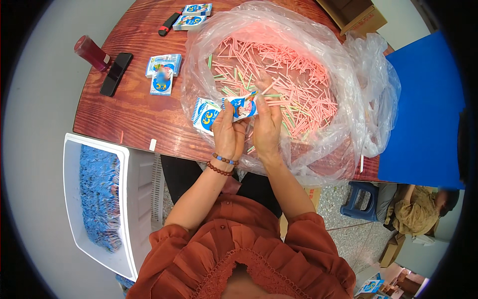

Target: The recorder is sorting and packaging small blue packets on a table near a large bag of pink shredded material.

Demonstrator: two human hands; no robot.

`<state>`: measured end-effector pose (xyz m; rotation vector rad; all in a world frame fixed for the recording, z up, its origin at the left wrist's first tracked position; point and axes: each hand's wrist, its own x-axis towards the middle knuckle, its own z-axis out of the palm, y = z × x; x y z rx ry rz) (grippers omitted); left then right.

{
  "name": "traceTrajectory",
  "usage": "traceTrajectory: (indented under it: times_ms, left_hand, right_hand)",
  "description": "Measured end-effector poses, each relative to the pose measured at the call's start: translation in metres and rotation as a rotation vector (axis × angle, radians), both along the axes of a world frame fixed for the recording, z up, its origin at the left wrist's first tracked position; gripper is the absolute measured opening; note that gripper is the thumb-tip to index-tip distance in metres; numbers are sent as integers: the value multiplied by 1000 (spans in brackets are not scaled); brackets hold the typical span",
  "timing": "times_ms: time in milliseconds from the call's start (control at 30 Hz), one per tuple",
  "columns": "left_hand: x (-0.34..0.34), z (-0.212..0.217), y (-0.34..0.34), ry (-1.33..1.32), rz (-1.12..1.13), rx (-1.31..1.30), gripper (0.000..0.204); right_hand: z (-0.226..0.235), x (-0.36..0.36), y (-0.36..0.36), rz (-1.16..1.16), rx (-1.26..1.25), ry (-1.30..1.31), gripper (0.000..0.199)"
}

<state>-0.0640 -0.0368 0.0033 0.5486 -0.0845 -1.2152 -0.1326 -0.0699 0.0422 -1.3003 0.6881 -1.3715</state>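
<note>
My left hand (228, 134), two beaded bracelets at its wrist, pinches a small white and blue packet (241, 106). My right hand (266, 127) grips the right end of that same packet, with the thumb on top. A short pale pink stick (268, 88) shows just beyond my right thumb; whether the fingers hold it I cannot tell. Left of my left hand are more white and blue packets (203, 115), partly behind its fingers. Behind both hands spreads a large clear plastic bag (199, 60), opened wide around many loose pink sticks (311, 102) and some pale green ones.
On the reddish wooden table (107, 117) lie more packets (163, 74), a phone (116, 74), a dark red bottle (92, 53) and a black-red cutter (169, 24). A white foam box (127, 199) filled with blue packets stands at left. At right are a blue panel (423, 114), a stool (359, 202) and another person (416, 212).
</note>
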Motion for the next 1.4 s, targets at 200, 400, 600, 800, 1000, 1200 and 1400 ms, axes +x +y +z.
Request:
traceTrajectory:
  times_ms: [200, 400, 600, 800, 1000, 1200, 1400]
  left_hand:
    - [2, -3, -9, 96, -24, -8, 29]
    - [-3, 6, -14, 165, -64, -61, 30]
    - [-1, 1, -19, 216, -74, -104, 28]
    - [-18, -3, -28, 250, -152, -158, 31]
    - [-23, -2, -16, -51, -204, -35, 29]
    - [-9, 15, -6, -870, 28, 38, 39]
    - [9, 25, -9, -696, -304, -178, 27]
  right_hand:
    - [16, -9, -13, 100, 61, -70, 51]
    - [15, -23, -28, 91, -98, 203, 55]
    - [20, -42, -35, 23, -99, -260, 51]
    - [16, -67, -21, -143, 170, 138, 34]
    - [39, -81, -33, -109, 97, 258, 11]
    - [33, -110, -49, -36, -156, 963, 19]
    - [30, -90, -42, 312, -17, 532, 22]
